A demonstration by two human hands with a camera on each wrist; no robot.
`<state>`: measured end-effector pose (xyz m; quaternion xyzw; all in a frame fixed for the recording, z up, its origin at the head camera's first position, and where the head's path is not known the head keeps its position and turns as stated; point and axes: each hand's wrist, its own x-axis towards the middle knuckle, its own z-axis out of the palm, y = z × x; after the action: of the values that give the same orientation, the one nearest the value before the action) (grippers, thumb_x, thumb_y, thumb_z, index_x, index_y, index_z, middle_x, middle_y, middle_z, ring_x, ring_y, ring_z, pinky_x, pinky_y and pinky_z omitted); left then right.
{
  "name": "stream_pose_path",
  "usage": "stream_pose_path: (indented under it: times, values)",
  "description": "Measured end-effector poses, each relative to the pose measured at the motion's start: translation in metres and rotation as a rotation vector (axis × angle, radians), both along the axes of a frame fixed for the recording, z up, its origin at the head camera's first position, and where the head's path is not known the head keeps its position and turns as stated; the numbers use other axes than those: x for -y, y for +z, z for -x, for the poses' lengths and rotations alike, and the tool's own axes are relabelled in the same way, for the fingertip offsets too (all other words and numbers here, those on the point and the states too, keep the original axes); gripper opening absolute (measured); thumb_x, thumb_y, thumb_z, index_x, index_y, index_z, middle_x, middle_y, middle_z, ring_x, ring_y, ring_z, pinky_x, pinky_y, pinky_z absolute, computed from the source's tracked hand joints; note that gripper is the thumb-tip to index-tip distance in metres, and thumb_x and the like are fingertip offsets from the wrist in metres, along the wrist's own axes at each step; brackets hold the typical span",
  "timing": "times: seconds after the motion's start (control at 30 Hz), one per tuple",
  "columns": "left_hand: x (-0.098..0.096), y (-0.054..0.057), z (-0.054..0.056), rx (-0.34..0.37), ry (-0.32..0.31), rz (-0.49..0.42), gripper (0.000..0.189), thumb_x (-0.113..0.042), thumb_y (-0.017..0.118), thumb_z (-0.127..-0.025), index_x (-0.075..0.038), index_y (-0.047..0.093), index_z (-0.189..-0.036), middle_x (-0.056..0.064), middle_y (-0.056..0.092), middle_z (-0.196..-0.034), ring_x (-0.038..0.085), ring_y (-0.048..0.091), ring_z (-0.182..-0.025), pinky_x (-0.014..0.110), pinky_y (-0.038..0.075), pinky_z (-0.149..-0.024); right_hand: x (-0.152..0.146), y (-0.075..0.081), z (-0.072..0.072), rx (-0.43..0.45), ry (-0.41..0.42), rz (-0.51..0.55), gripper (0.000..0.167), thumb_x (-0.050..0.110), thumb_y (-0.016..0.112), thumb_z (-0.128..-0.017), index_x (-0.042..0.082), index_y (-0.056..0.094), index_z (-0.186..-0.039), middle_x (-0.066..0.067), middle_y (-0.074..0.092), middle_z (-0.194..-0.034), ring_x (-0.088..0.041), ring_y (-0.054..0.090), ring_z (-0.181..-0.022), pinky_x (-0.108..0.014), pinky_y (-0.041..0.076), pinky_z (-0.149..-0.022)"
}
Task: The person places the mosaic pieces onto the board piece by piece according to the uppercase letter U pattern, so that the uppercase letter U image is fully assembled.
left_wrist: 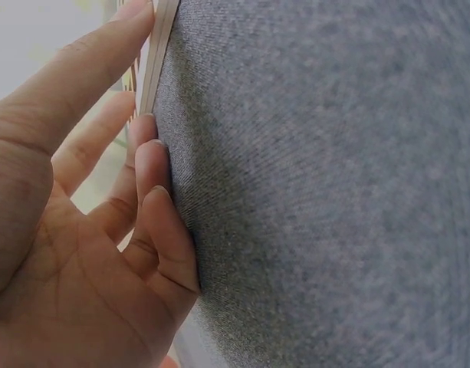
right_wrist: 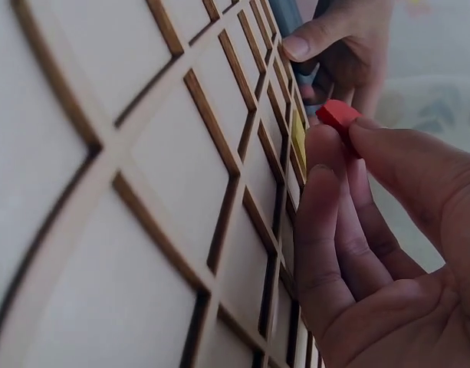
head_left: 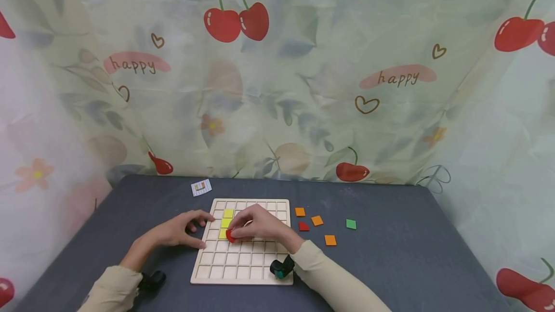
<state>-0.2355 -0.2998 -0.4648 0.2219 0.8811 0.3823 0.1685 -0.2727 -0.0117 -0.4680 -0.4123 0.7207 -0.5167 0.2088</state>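
A wooden grid board [head_left: 243, 274] lies on the dark table, with several yellow square tiles [head_left: 226, 223] in a column of its cells near the left side. Between thumb and fingertips my right hand [head_left: 259, 223] pinches a red tile [head_left: 231, 236], just over the board beside the lowest yellow tile. In the right wrist view the red tile [right_wrist: 340, 119] shows a curved outline, partly covered by the fingers. My left hand [head_left: 182, 229] rests at the board's left edge, thumb and fingers spread; the left wrist view shows the thumb touching the board's side [left_wrist: 153, 61].
Right of the board lie orange square tiles [head_left: 330, 240], another red tile [head_left: 303, 226] with a rounded side, and a green tile [head_left: 350, 224]. A small printed card [head_left: 201, 187] sits behind the board at left. A patterned curtain [head_left: 277, 85] hangs behind the table.
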Motion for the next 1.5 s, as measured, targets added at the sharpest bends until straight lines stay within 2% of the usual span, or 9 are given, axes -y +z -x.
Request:
stream_pose_path:
  times: [0.23, 0.43, 0.57, 0.9, 1.17, 1.5]
  values:
    - [0.0, -0.001, 0.0, -0.003, -0.001, 0.0, 0.062, -0.021, 0.086, -0.085, -0.003, 0.056, -0.137, 0.008, 0.051, -0.113, 0.027, 0.05, -0.097, 0.044, 0.042, -0.084, 0.013, -0.002, -0.002, -0.043, -0.008, -0.027, 0.009, 0.002, 0.076, -0.091, -0.001, 0.078, -0.1, 0.0, 0.073, -0.085, -0.01, 0.065, -0.071, -0.022, 0.05, -0.065]
    - [0.0, 0.0, 0.0, 0.002, 0.009, 0.001, 0.063, -0.021, 0.086, -0.085, -0.003, 0.056, -0.137, 0.008, 0.052, -0.113, 0.027, 0.051, -0.097, 0.045, 0.043, -0.084, 0.018, -0.002, -0.005, -0.03, -0.008, -0.052, 0.007, 0.002, 0.076, -0.091, 0.0, 0.078, -0.098, -0.002, 0.073, -0.08, -0.012, 0.063, -0.064, -0.022, 0.047, -0.058]
    - [0.0, -0.001, 0.0, 0.007, 0.013, -0.002, 0.063, -0.02, 0.086, -0.085, -0.003, 0.056, -0.137, 0.008, 0.052, -0.113, 0.027, 0.051, -0.097, 0.046, 0.042, -0.084, 0.02, -0.002, -0.006, -0.045, -0.029, -0.085, 0.006, 0.003, 0.077, -0.091, 0.003, 0.078, -0.097, 0.0, 0.072, -0.078, -0.009, 0.059, -0.06, -0.022, 0.046, -0.056]
    - [0.001, -0.002, 0.001, 0.004, 0.015, -0.002, 0.063, -0.02, 0.087, -0.084, -0.003, 0.056, -0.137, 0.008, 0.052, -0.113, 0.027, 0.051, -0.098, 0.045, 0.043, -0.084, 0.023, 0.0, -0.01, -0.061, -0.037, -0.103, 0.005, 0.003, 0.078, -0.09, 0.003, 0.079, -0.095, 0.004, 0.072, -0.079, -0.007, 0.062, -0.066, -0.022, 0.047, -0.061]
    - [0.0, -0.002, -0.001, 0.012, 0.022, -0.002, 0.063, -0.02, 0.086, -0.084, -0.003, 0.056, -0.137, 0.008, 0.052, -0.113, 0.028, 0.051, -0.098, 0.047, 0.043, -0.084, 0.025, -0.002, -0.011, -0.1, -0.056, -0.141, 0.006, 0.003, 0.079, -0.088, 0.008, 0.079, -0.093, 0.008, 0.07, -0.079, -0.006, 0.061, -0.068, -0.022, 0.048, -0.063]
    - [-0.001, 0.001, -0.003, 0.007, 0.021, -0.004, 0.063, -0.02, 0.086, -0.084, -0.003, 0.056, -0.137, 0.009, 0.052, -0.113, 0.028, 0.051, -0.099, 0.047, 0.043, -0.085, 0.026, -0.003, -0.013, -0.1, -0.072, -0.156, 0.005, 0.005, 0.079, -0.089, 0.009, 0.079, -0.09, 0.007, 0.069, -0.077, -0.006, 0.061, -0.068, -0.022, 0.049, -0.065]
